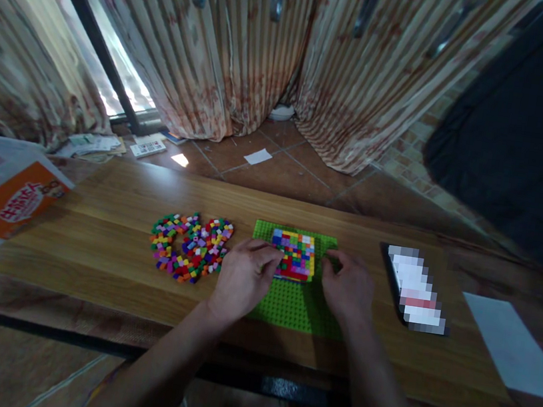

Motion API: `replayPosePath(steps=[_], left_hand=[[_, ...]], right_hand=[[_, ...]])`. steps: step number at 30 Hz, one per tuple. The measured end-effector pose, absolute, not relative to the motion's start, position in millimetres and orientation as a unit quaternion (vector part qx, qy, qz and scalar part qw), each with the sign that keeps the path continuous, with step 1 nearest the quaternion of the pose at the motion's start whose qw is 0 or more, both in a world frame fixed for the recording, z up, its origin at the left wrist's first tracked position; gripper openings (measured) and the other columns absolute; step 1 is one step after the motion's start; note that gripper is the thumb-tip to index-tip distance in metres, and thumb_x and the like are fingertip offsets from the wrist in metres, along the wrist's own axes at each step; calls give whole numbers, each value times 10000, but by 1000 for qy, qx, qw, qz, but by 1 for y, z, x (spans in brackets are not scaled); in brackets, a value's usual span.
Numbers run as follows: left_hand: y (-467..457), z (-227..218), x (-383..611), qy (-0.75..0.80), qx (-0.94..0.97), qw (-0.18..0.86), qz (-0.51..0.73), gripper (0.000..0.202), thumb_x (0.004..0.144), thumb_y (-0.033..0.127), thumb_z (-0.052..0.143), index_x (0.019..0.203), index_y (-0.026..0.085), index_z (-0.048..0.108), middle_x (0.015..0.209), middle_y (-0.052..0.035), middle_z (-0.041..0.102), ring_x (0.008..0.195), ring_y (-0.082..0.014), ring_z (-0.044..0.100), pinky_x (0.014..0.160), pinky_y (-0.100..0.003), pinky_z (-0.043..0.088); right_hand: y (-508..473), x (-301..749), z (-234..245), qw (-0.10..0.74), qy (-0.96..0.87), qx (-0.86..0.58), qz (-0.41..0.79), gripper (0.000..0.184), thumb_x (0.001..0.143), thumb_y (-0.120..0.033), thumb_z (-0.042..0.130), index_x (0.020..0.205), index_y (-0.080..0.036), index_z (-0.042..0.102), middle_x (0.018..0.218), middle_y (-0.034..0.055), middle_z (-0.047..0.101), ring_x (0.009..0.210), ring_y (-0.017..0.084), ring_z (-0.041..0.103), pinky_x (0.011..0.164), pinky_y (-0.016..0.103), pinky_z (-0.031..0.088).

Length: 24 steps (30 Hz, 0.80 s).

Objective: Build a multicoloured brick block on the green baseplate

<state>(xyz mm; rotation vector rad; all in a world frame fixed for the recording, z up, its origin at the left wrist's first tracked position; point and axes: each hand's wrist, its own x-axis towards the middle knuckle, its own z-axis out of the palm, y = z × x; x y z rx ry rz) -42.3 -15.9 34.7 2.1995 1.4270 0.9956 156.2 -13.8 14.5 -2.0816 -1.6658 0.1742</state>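
My left hand is closed in a pinch at the left side of a multicoloured block of small bricks. Whatever lies between its fingertips is too small or hidden to name. The brick block stands on a green studded baseplate, towards its far part. Just right of the block, my right hand hovers or rests over the baseplate, its fingers curled with a small gap between thumb and forefinger. I see nothing held there. Left of my left hand lies a loose pile of colourful small bricks.
The wooden table carries a phone right of the baseplate. A white sheet lies further right. At the left edge stands a clear plastic box with an orange label. Striped curtains hang beyond the table.
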Motion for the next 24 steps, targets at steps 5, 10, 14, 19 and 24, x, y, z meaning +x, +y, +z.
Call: replayPosePath(steps=[5, 10, 14, 19, 24], left_hand=[[-17, 34, -38, 528, 772, 139, 325, 168, 896, 212, 537, 878, 238, 702, 865, -21, 715, 845, -169, 638, 789, -305, 481], [-18, 33, -37, 549, 758, 128, 329, 135, 857, 181, 575, 954, 221, 660, 862, -17, 711, 810, -172, 638, 776, -308, 485], [-19, 32, -36, 558, 748, 137, 332, 144, 845, 168, 578, 962, 223, 642, 846, -7, 708, 798, -166, 643, 753, -293, 485], [-21, 31, -37, 550, 762, 121, 321, 121, 885, 203, 535, 934, 222, 644, 854, -22, 704, 819, -170, 640, 775, -301, 480], [-23, 30, -39, 521, 792, 109, 297, 179, 917, 189, 479, 907, 228, 654, 896, -28, 706, 865, -179, 626, 800, -318, 470]], right_hand=[[-14, 156, 15, 233, -606, -758, 64, 279, 853, -282, 477, 995, -162, 686, 1023, 129, 659, 977, 259, 592, 879, 391, 448], [-14, 157, 14, 227, -607, -758, 66, 282, 854, -286, 480, 1000, -161, 686, 1006, 120, 662, 968, 255, 593, 869, 384, 449], [-14, 157, 14, 232, -604, -759, 69, 285, 855, -291, 479, 1003, -167, 688, 1004, 122, 662, 953, 253, 598, 856, 387, 452], [-14, 156, 14, 233, -606, -758, 64, 284, 855, -291, 478, 1003, -171, 688, 1021, 122, 664, 962, 255, 599, 864, 395, 455], [-14, 156, 16, 232, -607, -757, 68, 276, 856, -289, 486, 995, -168, 691, 1013, 118, 665, 963, 255, 603, 876, 384, 458]])
